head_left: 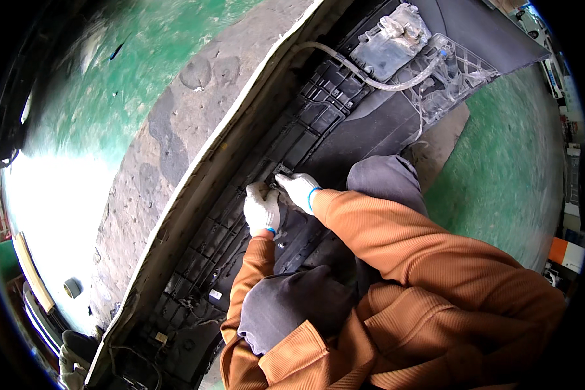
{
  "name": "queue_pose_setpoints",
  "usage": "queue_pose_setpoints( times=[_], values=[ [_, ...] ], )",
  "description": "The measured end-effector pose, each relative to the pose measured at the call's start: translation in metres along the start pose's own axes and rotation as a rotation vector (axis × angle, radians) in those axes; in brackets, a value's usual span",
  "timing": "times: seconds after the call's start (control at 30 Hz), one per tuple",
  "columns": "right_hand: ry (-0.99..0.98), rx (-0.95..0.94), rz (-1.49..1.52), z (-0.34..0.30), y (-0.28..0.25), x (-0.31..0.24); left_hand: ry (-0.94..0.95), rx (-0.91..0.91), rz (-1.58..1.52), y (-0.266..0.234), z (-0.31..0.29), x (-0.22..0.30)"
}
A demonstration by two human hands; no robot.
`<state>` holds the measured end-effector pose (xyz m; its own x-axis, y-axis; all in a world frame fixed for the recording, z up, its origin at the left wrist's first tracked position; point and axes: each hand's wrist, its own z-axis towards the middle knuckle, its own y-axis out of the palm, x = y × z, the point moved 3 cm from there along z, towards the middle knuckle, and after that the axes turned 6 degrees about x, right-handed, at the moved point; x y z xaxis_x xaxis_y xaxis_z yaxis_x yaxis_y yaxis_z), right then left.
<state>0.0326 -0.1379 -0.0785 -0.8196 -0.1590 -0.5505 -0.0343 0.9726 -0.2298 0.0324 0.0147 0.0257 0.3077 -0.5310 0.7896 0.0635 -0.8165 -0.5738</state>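
A large vehicle bumper [364,130] lies with its black, ribbed inner side up and runs diagonally in front of me. Both my hands wear white knit gloves with blue cuffs and meet at the middle of its black lattice [315,117]. Curled fingers close my left hand [262,208] against the ribs. Just to its right, thumb and fingers of my right hand [297,190] pinch together at a small dark piece between the hands. What either hand grips is too small and covered to name.
A dirty translucent plate [377,58] and a grey hose [396,86] sit at the bumper's far right end. Beneath the bumper is a worn grey mat [195,78] on a green floor [156,29]. A wooden strip [32,270] and a small round tube piece [72,287] are at left.
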Motion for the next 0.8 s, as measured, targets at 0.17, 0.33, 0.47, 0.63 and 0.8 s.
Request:
queue_pose_setpoints(
  times=[0.17,0.33,0.47,0.63,0.8],
  values=[
    [-0.036,0.049,-0.002,-0.019,0.004,-0.014,0.042,0.075,0.024,0.004,-0.001,-0.018],
    [-0.037,0.063,-0.029,-0.019,-0.003,-0.014,0.059,0.068,0.05,0.009,0.0,-0.015],
    [-0.102,0.087,-0.012,-0.034,-0.004,-0.026,0.057,0.086,0.064,0.009,-0.001,-0.018],
    [-0.134,0.149,-0.021,-0.028,-0.003,-0.024,0.092,0.068,0.052,0.009,0.0,-0.016],
    [-0.184,0.202,-0.145,-0.033,-0.003,-0.029,0.136,0.002,0.093,0.002,0.0,-0.013]
  ],
)
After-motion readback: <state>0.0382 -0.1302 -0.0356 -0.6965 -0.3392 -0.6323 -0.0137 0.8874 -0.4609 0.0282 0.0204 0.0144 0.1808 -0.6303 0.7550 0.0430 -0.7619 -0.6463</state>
